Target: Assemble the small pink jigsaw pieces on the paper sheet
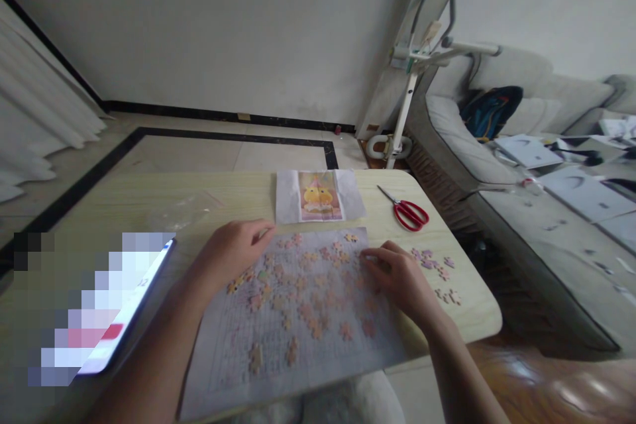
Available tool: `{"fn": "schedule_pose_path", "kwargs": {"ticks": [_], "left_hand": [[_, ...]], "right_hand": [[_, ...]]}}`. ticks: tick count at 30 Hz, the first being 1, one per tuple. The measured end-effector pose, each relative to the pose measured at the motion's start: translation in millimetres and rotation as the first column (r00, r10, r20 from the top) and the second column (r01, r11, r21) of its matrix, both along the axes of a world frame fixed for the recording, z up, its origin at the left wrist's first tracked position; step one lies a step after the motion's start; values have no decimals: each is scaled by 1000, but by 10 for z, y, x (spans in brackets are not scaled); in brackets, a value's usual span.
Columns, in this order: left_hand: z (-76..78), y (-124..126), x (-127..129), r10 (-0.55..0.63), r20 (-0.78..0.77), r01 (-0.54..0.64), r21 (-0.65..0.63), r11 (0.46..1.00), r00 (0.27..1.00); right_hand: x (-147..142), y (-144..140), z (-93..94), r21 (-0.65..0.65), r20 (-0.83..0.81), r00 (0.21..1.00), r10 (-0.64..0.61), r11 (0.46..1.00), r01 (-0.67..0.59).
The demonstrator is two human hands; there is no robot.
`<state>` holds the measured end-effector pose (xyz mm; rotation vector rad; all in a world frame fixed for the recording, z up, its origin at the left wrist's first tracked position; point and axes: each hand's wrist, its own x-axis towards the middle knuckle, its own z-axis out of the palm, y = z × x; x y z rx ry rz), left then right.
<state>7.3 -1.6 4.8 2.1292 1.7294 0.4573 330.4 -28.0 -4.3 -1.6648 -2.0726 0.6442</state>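
Observation:
A large printed sheet of paper [223,364] lies on the table in front of me, with many jigsaw puzzle pieces [313,321] scattered over it. My left hand [241,248] is over the sheet's far left side, fingers curled in and bent toward the paper; anything under them is hidden. Beside the sheet's right edge, my right hand [397,278] has its fingertips drawn together, and I cannot make out what is between them. Behind the sheet rests a creased reference picture [318,195] with yellow figures. More puzzle pieces [428,262] lie right of my right hand.
Red-handled scissors [410,214] lie on the table [238,195] at the far right. A lit tablet [134,311] stands at the left, partly pixelated. Clear plastic [183,212] is behind it. A grey sofa [457,139] and white exercise equipment [405,106] stand beyond.

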Motion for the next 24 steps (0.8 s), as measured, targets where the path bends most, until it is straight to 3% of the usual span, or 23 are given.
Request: {"fn": "schedule_pose_path", "kwargs": {"ticks": [8, 17, 22, 24], "left_hand": [[45, -8, 22, 10, -23, -10, -4, 1000, 1000], [71, -8, 48, 21, 0, -21, -7, 1000, 1000], [28, -4, 49, -24, 28, 24, 0, 1000, 999], [-5, 0, 43, -30, 49, 29, 8, 1000, 998]], "right_hand": [[10, 22, -58, 34, -45, 999, 1, 999, 1], [-34, -49, -2, 29, -77, 997, 17, 999, -15], [-121, 21, 48, 78, -193, 981, -21, 996, 37], [-221, 84, 97, 29, -294, 955, -29, 999, 40]]}}
